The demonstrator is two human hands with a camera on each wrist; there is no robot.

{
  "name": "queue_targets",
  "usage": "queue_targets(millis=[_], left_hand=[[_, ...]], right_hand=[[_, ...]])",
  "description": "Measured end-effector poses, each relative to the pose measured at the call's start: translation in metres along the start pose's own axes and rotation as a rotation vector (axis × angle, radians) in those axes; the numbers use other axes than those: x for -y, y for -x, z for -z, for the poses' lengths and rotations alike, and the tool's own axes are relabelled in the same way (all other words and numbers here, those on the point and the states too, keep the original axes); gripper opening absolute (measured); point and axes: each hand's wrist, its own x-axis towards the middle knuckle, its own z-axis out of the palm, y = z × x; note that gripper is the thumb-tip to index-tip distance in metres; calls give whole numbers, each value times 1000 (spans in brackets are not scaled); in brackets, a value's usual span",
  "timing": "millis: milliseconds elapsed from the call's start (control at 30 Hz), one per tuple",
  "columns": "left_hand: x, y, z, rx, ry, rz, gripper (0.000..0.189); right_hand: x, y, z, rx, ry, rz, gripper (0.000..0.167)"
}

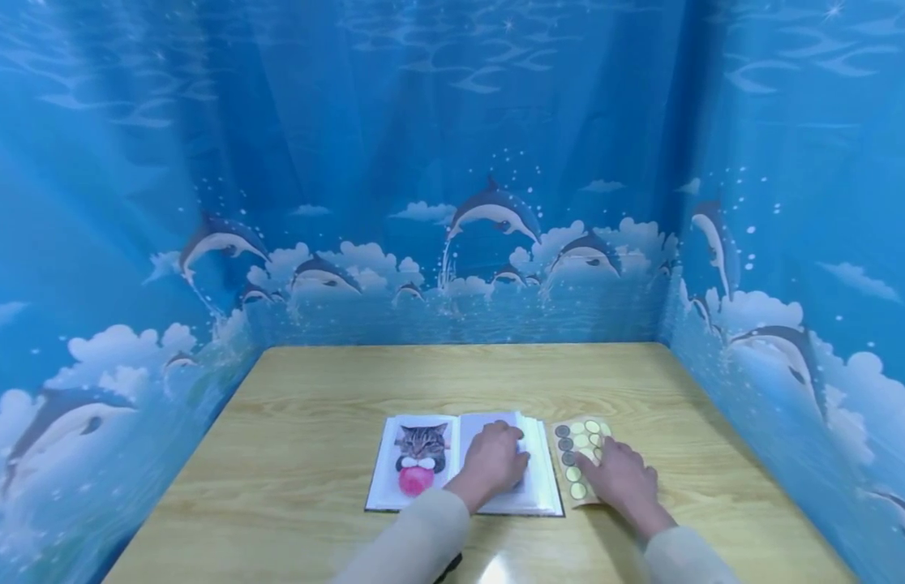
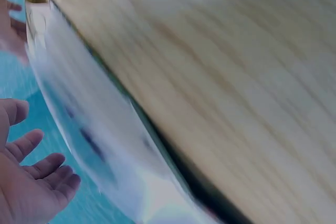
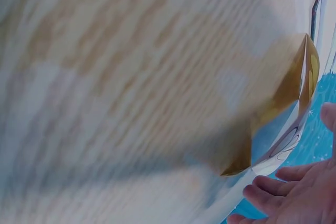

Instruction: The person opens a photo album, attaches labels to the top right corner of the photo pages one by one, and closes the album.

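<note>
An open photo album [image 1: 390, 487] lies on the table, a cat picture [image 1: 423, 446] with a pink ball on its left page. Over the pale right page [image 1: 478, 426] is my left hand [image 1: 495, 458]. In the left wrist view the left hand [image 2: 34, 187] has its fingers apart and slightly bent, with nothing seen between them. Beside the album lies a sheet of round stickers [image 1: 580, 442], mostly yellow, some dark. My right hand [image 1: 622, 478] is at its right side, thumb over the stickers. The right wrist view shows the right hand [image 3: 299, 198] with loose fingers near the sheet's lifted corner [image 3: 239, 156].
The wooden table [image 1: 299, 422] surrounds the album and the sheet. Blue curtains [image 1: 387, 162] with dolphins stand at the back and both sides. A small dark thing [image 1: 449, 566] shows partly beside the left sleeve [image 1: 416, 539].
</note>
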Motion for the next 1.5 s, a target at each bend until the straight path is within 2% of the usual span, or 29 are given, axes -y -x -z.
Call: queue_targets(millis=[100,200,400,533,733,900,1033,1233,1400,1500], left_hand=[[-15,-5,-13,49,-56,-16,34],[-28,-7,-23,123,-127,-9,37],[-43,-8,-33,253,-254,24,38],[-47,-10,-36,292,-278,32,40],[-48,-12,-43,312,-267,33,42],[-51,-13,-45,324,-256,33,48],[-54,-13,-44,292,-202,28,40],[-54,-18,-36,172,-99,-1,31],[-51,-22,-27,44,67,-2,33],[-47,-23,-23,-21,209,3,28]], right_hand=[[0,0,-3,-1,18,5,89],[0,1,-6,-4,31,13,83],[1,2,-7,-13,39,31,70],[1,3,-4,-37,16,43,64],[1,2,-1,-70,-42,39,56],[-1,1,2,-108,-153,42,50],[-2,2,6,-117,-294,20,48],[0,2,7,-105,-426,-19,49],[4,2,6,-111,-526,-41,50],[8,3,5,-103,-602,-55,51]])
